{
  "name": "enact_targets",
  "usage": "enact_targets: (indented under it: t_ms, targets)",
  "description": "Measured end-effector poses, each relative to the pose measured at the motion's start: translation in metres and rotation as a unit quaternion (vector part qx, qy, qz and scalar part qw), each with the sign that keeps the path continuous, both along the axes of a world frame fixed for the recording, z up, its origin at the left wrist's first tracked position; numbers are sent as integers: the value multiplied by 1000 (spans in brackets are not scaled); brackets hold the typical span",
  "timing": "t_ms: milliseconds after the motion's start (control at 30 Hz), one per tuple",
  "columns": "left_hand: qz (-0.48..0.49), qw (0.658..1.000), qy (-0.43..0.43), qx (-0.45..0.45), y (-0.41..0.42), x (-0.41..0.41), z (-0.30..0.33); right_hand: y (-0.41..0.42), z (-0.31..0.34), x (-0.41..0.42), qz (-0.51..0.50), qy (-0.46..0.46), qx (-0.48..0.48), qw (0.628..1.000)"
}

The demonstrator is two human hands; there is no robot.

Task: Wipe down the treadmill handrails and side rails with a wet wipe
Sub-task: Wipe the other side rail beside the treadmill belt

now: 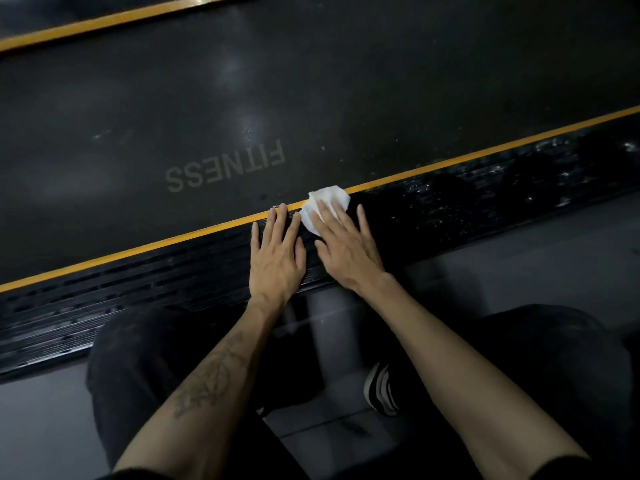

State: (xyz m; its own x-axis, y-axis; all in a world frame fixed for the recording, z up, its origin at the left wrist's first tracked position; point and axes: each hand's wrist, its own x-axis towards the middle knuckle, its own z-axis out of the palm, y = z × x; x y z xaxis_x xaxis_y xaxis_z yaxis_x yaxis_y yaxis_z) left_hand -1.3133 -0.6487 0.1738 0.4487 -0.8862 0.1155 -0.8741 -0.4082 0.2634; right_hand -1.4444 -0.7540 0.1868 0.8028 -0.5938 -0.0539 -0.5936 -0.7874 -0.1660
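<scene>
The wet wipe (323, 206) lies bunched on the black ribbed side rail (467, 199), at its inner edge where the orange stripe (485, 152) meets the treadmill belt (311, 91). My right hand (346, 244) presses it flat, fingers straight and spread. My left hand (277, 254) rests just beside, palm down on the rail, fingers straight, tips reaching the stripe. My knees in dark trousers (145, 368) sit below the rail's outer edge.
</scene>
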Motion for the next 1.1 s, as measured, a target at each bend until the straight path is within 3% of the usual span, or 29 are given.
enact_targets:
  t_ms: [67, 233, 433, 633, 833, 1033, 1100]
  targets:
    - [8, 1000, 13, -1, -2, 0, 1, -13, 0, -10, -17, 1, -18, 1000]
    - [42, 999, 32, -1, -13, -9, 0, -13, 2, -11, -170, -32, 27, 985]
    - [43, 999, 5, 30, -14, -17, 1, -9, -1, -19, -22, -3, -31, 999]
    - [27, 999, 0, 34, -15, -17, 1, -7, 2, -13, -175, -31, -2, 984]
    - [28, 999, 15, 25, -14, -17, 2, -3, -1, -25, 14, -2, -38, 999]
    - [30, 999, 5, 29, -13, -17, 3, -7, 0, -25, -157, -38, -6, 987]
    - [31, 999, 9, 29, -13, -17, 3, 9, -3, -16, -123, -46, -6, 991]
